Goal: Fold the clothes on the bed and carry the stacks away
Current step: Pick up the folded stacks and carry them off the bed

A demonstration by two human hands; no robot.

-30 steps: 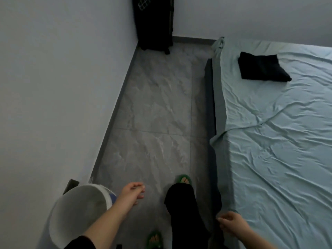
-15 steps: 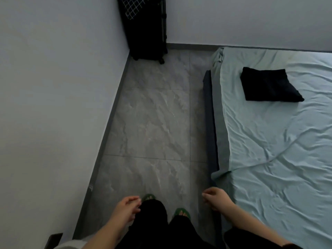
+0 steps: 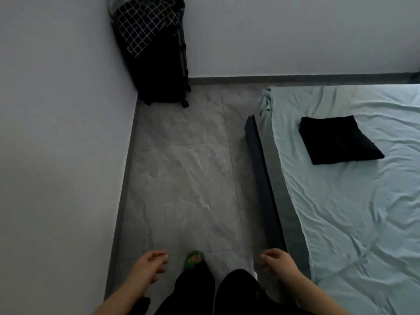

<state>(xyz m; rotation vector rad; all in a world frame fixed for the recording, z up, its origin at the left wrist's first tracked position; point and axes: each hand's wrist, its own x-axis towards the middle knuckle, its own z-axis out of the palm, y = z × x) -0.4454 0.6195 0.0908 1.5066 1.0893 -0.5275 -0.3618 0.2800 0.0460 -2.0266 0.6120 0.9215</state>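
Grey marble-pattern floor tiles (image 3: pixel 181 178) fill the strip between the left wall (image 3: pixel 56 133) and the bed (image 3: pixel 293 223). Dark skirting (image 3: pixel 295 78) runs along the base of both walls.

Bed: covered by a pale blue-green sheet (image 3: pixel 363 212), creased over most of its surface and bunched at the far left corner. A dark bed frame (image 3: pixel 263 178) shows along the floor side, below the sheet.

Task item: a folded black garment (image 3: pixel 338 139) lies flat on the sheet near the far left corner of the bed, set in from the edge and well apart from both hands. Whether it is a single piece or a stack cannot be told from this view.

Room corner: a black wheeled suitcase (image 3: pixel 163 76) stands upright against the left wall. A black cloth with a white grid pattern (image 3: pixel 145 26) is draped over its top.

Left hand (image 3: pixel 147 267): low in the view, over the floor tiles, fingers loosely curled, holding nothing.

Right hand (image 3: pixel 277 262): low in the view, just beside the bed frame, fingers loosely curled, holding nothing.

Legs in black trousers (image 3: pixel 195 289) stand between the two hands. One foot in a green slipper (image 3: pixel 193 259) rests on the tiles just beside the left hand
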